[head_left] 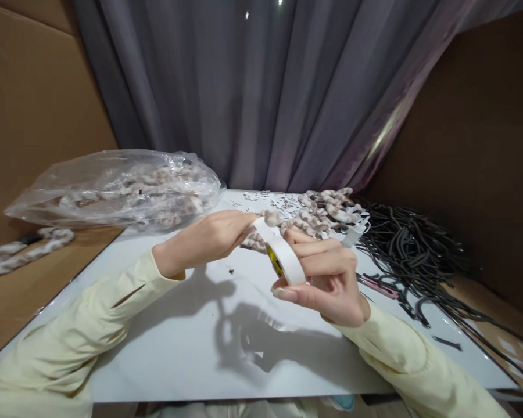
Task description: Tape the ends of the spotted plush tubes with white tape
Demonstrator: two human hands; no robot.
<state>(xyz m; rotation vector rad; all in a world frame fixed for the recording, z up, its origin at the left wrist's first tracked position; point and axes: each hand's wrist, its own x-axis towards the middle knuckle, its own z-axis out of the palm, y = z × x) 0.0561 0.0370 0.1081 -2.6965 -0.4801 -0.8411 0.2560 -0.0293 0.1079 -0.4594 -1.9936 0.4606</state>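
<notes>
My right hand (331, 273) grips a roll of white tape (293, 264) with a yellow inner core, tilted above the table. A short strip of tape (264, 228) runs from the roll up to the fingertips of my left hand (215, 235), which are pinched on its end. Just beyond those fingertips shows a fluffy brown-and-white piece (271, 217); whether my left hand also holds it, I cannot tell. More fluffy cords (326, 209) lie in a heap behind my hands.
A clear plastic bag (117, 186) of fluffy cords sits at the back left, with a loose fluffy loop (35, 247) beside it. Black cords (409, 249) pile up on the right, near a pink cutter (378, 285). Small metal-looking bits (281, 203) are scattered on the white table (165, 360).
</notes>
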